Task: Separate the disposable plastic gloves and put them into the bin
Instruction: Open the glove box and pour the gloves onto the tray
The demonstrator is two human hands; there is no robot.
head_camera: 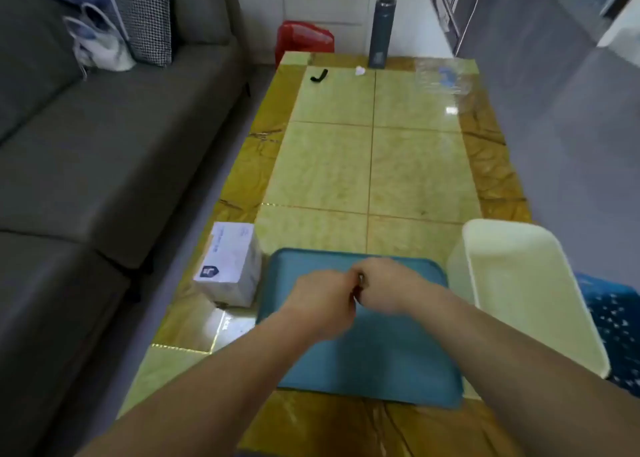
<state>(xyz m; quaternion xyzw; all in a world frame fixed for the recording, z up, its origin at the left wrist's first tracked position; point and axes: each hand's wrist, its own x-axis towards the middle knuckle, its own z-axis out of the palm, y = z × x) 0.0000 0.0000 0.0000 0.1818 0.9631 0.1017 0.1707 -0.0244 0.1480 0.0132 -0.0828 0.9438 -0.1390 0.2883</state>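
- Left hand (322,300) and right hand (388,286), knuckles together, 6 o'clock over tray (381,370); fingers tucked under, so we cannot tell their pinch.
- Gloves: unseen, presumably between them.
- Risk, we judge: film clings unseparated, or drops short of bin (519,283), 3 o'clock.

— What's above the blue tray (398,363)?
— The left hand (322,299) and right hand (384,283) meet knuckle to knuckle, fingers curled. Whatever lies between them is too blurred to tell.
— And around them?
— A white bin (526,283) just right of the tray, a white box (228,269) just left, all on the desk (346,165).
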